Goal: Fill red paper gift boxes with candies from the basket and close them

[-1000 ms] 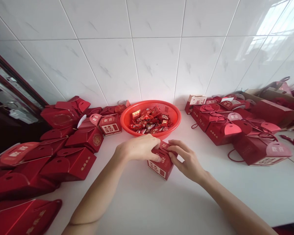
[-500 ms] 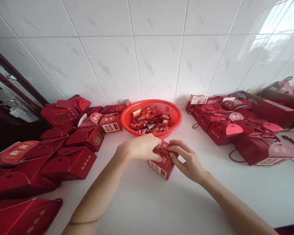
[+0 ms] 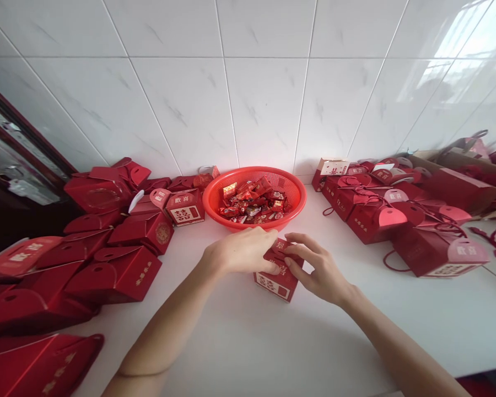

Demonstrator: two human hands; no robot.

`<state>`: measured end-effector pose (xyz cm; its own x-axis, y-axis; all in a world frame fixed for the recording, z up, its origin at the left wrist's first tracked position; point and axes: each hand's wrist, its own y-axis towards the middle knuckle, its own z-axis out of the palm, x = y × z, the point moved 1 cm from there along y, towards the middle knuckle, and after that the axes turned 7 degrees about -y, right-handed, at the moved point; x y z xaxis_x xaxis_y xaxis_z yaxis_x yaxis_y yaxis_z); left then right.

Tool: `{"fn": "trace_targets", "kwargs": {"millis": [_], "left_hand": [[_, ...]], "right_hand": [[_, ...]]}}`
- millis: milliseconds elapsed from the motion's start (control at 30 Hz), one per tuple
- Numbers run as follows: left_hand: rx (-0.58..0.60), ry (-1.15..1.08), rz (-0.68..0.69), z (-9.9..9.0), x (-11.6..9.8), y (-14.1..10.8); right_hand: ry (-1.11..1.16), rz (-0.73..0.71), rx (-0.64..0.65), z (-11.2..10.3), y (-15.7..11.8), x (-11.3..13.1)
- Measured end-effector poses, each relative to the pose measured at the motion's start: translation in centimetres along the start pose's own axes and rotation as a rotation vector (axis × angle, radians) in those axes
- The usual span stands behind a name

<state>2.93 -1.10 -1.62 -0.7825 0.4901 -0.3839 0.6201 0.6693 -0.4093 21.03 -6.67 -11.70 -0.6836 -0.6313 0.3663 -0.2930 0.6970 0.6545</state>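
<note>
A small red gift box (image 3: 276,284) with gold lettering and a cream double-character panel stands on the white tabletop between my hands. My left hand (image 3: 248,251) grips it from the left, thumb on the near upper edge and fingers over the far side. From the right, my right hand (image 3: 314,267) holds the box's top flaps with bent fingers. The flaps are folded over the top, partly hidden by my fingers. Just behind the hands sits a red plastic basket (image 3: 296,207) holding many wrapped candies (image 3: 252,204).
Several red boxes (image 3: 113,275) crowd the left side of the white table (image 3: 248,342). More red boxes with cord handles (image 3: 372,223) stand on the right, beside an open cardboard carton (image 3: 458,184). A tiled wall (image 3: 267,110) rises behind the basket.
The box has shifted slightly to the right in the view and turned a little. Both hands keep hold of it, and my left hand has moved right with it.
</note>
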Motion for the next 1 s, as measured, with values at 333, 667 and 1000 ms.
{"fn": "trace_targets", "kwargs": {"millis": [333,667,1000], "left_hand": [[-0.050,-0.017,0.018,1.1,-1.0,-0.1],[-0.016,-0.051,0.048,1.2,-0.2,-0.1],[-0.041,-0.053,0.052,1.4,-0.8,-0.2]], "right_hand": [[-0.266,-0.022,0.312,-2.7,2.8,1.3],[-0.459,0.152,0.758,-3.8,6.6,3.3],[-0.486,0.114,0.878,-3.0,7.9,3.6]]}}
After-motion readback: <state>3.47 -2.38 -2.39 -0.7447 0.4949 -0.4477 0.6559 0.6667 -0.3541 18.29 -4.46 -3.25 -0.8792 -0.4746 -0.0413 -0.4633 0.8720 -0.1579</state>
